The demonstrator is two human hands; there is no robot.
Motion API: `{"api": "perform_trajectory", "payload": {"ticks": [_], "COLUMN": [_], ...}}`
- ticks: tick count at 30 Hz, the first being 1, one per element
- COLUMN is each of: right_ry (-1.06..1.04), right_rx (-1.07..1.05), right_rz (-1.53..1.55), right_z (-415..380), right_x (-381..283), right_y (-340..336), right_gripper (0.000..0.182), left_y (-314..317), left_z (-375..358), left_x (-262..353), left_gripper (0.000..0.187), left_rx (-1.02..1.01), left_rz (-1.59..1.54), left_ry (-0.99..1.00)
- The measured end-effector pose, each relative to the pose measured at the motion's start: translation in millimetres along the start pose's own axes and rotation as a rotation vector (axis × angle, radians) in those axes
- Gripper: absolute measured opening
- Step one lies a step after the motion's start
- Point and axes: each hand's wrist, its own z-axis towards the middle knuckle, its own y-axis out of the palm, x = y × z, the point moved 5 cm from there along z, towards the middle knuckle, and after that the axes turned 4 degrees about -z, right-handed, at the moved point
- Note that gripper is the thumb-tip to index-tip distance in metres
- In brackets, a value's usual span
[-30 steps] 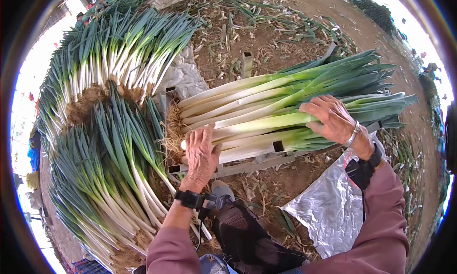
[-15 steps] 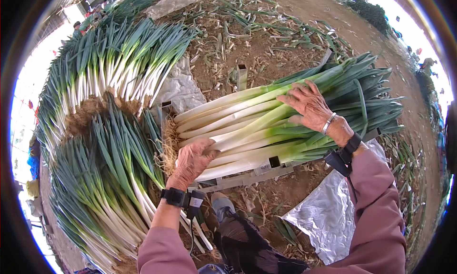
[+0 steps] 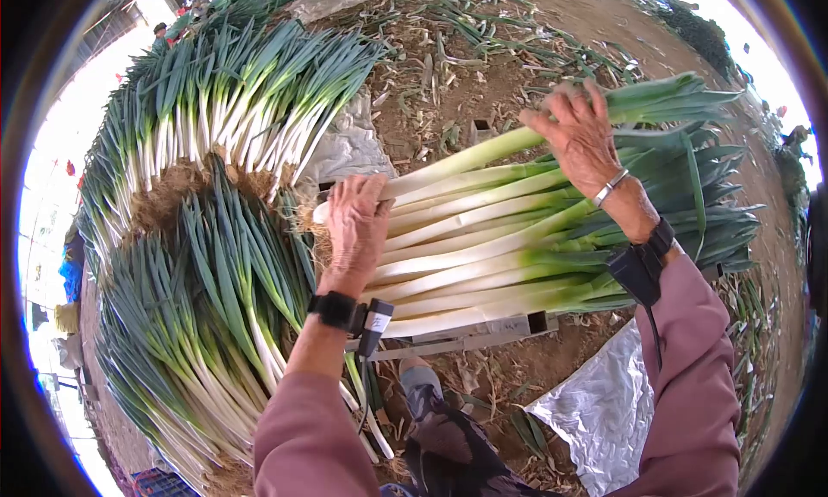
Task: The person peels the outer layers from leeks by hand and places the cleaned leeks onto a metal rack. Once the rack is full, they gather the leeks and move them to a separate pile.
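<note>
A thick leek (image 3: 470,162), with a long white shank and green leaves, lies along the far side of a pile of leeks (image 3: 483,257). Around its white end near the roots is my left hand (image 3: 355,229), fingers closed. My right hand (image 3: 578,139) grips the same leek farther up, where white turns to green. That stalk stands slightly raised from the pile at its leafy end. The pile rests on a metal frame (image 3: 448,345), with roots to the left and leaves to the right. Part of the root end is hidden behind my left hand.
More leeks (image 3: 172,324) lie in large heaps on the ground at left, with brown roots showing. Silvery sheeting (image 3: 595,402) is spread at lower right. Leaf scraps litter the soil. A metal post (image 3: 480,131) sticks up beyond the pile. A person (image 3: 160,31) is far back.
Both hands have moved toward the far side of the pile and closed on one leek there. The right hand was lying over the pile before. The view has shifted slightly.
</note>
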Motion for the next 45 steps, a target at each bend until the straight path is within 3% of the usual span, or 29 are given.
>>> {"api": "perform_trajectory", "payload": {"ticks": [2,4,12,14,18,21,24,26,28,29,33,35,39,42,45], "right_ry": [-0.001,0.116,-0.022,-0.003,-0.001,-0.002,0.030,0.049,0.066,0.082,0.056,0.170,0.411,0.674,0.877], "right_rx": [-0.068,-0.320,-0.230,-0.195,-0.378,-0.376,-0.451,-0.346,-0.269,-0.198,-0.205,-0.520,-0.343,-0.382,-0.358], "right_rz": [0.039,0.206,0.173,0.201,0.214,0.204,0.191,0.142,0.172,0.198,0.142,0.465,0.212,0.098,-0.175], "right_z": [-4,-16,-24,-18,-26,-29,-26,-24,-21,-18,-41,-63,-99,-108,-128], "right_x": [-7,-9,-13,-17,-22,-23,-23,-24,-24,-24,-29,-30,17,74,148], "right_y": [24,59,92,86,117,121,118,108,89,73,7,-2,-4,-11,-7], "right_gripper": [0.045,0.044,0.042,0.041,0.039,0.038,0.043,0.051,0.054,0.058,0.059,0.059,0.058,0.054,0.047], "left_y": [26,46,73,61,68,74,75,69,51,40,-26,-49,-54,-29,11], "left_z": [-9,-14,-21,-10,-10,-11,-14,-16,-19,-18,-31,-47,-64,-59,-59], "left_x": [-19,-26,-47,-48,-62,-69,-66,-63,-51,-42,-4,7,14,13,-5], "left_gripper": [0.037,0.034,0.037,0.034,0.030,0.031,0.033,0.041,0.052,0.059,0.048,0.047,0.049,0.055,0.066], "left_rx": [-0.070,-0.082,-0.134,-0.059,-0.273,-0.288,-0.267,-0.302,-0.146,-0.204,-0.188,-0.172,-0.223,-0.245,-0.277], "left_rz": [0.095,0.139,0.255,0.254,0.152,0.102,0.209,0.184,0.300,0.286,0.212,0.142,0.119,0.076,-0.033], "left_ry": [-0.091,-0.088,-0.065,-0.009,-0.116,-0.144,-0.136,-0.169,-0.100,-0.074,0.030,0.042,-0.041,-0.059,-0.211]}}
